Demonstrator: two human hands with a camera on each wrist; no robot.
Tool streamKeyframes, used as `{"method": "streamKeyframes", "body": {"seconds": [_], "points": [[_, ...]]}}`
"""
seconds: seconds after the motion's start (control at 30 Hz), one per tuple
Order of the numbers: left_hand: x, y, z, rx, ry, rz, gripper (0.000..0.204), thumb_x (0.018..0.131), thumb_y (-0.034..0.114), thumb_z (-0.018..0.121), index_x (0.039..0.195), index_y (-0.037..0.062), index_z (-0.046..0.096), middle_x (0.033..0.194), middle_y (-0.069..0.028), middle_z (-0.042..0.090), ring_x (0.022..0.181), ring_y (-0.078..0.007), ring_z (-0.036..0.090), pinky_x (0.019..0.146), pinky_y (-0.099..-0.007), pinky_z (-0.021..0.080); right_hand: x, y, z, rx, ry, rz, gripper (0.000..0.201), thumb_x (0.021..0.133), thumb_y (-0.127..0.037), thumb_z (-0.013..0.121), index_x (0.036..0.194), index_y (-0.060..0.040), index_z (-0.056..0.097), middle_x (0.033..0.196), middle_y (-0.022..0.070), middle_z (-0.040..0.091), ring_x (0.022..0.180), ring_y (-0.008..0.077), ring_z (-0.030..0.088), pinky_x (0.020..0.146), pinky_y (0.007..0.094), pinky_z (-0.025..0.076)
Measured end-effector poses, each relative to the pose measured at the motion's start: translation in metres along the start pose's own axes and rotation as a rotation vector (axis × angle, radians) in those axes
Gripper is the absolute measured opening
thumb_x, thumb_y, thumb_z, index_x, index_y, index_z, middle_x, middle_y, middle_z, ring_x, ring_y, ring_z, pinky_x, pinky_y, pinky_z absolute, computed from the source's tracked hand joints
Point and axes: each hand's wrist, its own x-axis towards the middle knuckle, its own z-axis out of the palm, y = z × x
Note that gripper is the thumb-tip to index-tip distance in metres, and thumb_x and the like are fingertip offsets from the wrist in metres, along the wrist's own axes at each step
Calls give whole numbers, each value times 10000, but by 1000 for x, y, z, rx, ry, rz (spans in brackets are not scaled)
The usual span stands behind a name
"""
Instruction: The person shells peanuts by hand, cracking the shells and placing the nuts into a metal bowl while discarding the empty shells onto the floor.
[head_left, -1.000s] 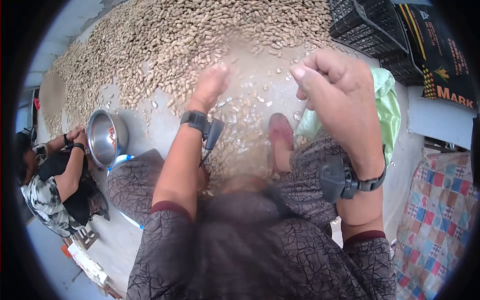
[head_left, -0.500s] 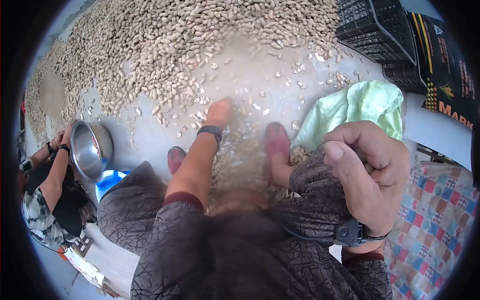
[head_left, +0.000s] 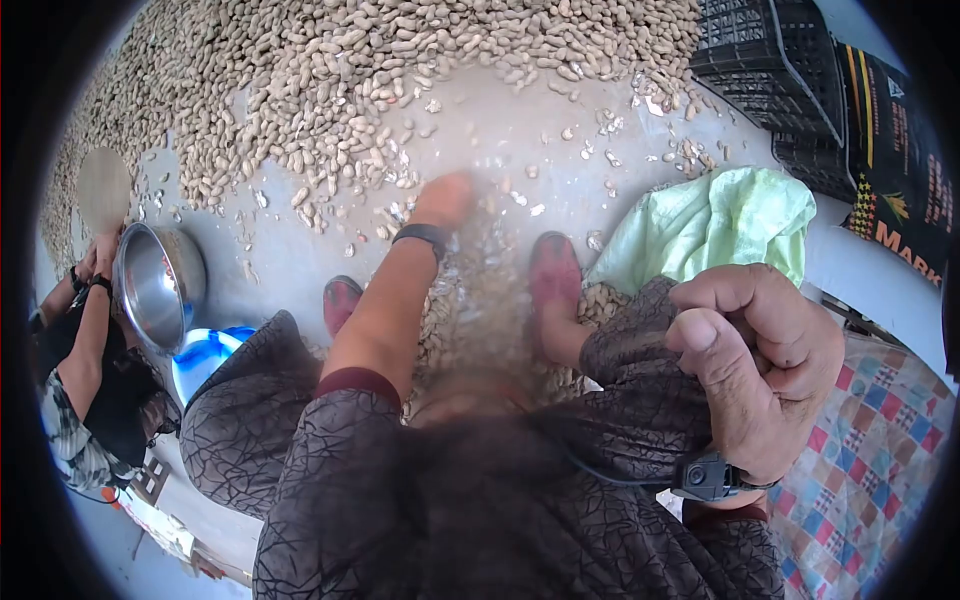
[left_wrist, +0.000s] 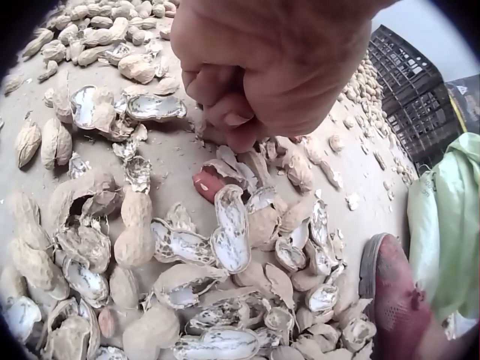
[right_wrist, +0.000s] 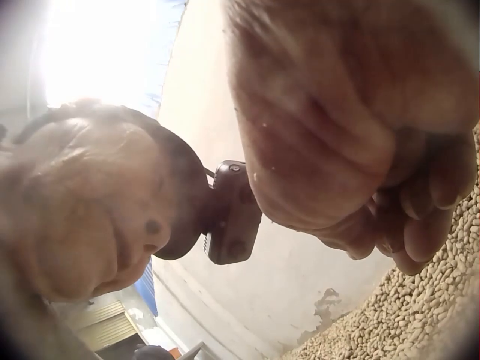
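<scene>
At upper centre of the left wrist view, the left hand (left_wrist: 270, 67) has its fingers curled, near broken shells (left_wrist: 232, 244). Peanuts (head_left: 320, 90) cover the head view's upper left; the right hand (head_left: 770, 365), also curled, is at right. Whether either pinches something, I cannot tell.
</scene>
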Motion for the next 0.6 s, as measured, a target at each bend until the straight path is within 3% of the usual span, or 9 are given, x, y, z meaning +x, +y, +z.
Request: {"method": "streamKeyframes", "body": {"seconds": [0.03,0.1,0.13,0.2,0.33,0.43,0.5,0.53,0.6], "points": [[3,-8,3,1,-2,0,189,792,57,499,967,-4,535,910,-204,638,846,-320,631,707,-395,500,0,-1,0,32,-12,19,221,786,-190,671,798,26,628,608,26,583,534,55,507,497,178,372],[7,-35,9,-737,-48,-128,121,815,68,482,892,2,549,816,-146,637,618,-181,594,465,-278,436,0,0,-1,69,-23,41,222,788,-192,671,802,25,627,605,25,582,533,54,507,498,178,375],[1,-45,2,-732,-51,-131,121,815,68,482,892,2,549,816,-146,637,618,-181,594,465,-278,436,0,1,-1,79,-16,33,225,791,-195,670,808,25,627,604,25,581,532,54,508,498,178,378],[-13,-62,-17,-1910,-76,-314,134,857,126,479,811,30,561,711,-78,603,478,-70,447,370,-180,271,0,3,0,98,-15,25,227,794,-198,670,813,24,626,603,26,581,531,54,508,499,178,381],[-26,-57,-40,-1942,-42,-287,158,834,159,511,723,65,573,647,-28,563,498,-68,447,383,-233,280,0,4,-3,91,-37,12,234,801,-207,671,817,22,624,601,27,580,528,54,505,498,180,381],[-29,-45,-36,-1559,-29,-335,226,884,207,489,753,49,583,613,-26,574,442,-65,385,375,-195,267,0,6,-4,80,-56,-6,237,807,-210,667,819,23,623,599,31,582,522,55,504,489,184,381],[-31,-37,-31,-1138,-78,-262,229,876,225,517,794,30,605,612,-29,578,490,-66,455,430,-212,345,0,7,-5,68,-60,-15,238,811,-210,665,823,24,622,598,33,582,517,55,503,484,186,380],[-30,-43,-17,-1137,-81,-265,229,876,225,517,794,30,605,612,-29,578,490,-66,455,430,-212,345,1,8,-6,69,-77,-11,241,813,-211,663,826,26,622,596,35,583,513,56,503,480,188,381],[-28,-48,4,-658,-167,-97,273,836,268,527,928,53,668,794,-149,657,676,-271,621,641,-348,477,1,7,-7,70,-94,-3,244,815,-212,662,829,28,622,595,36,583,509,57,502,476,190,382]]}}
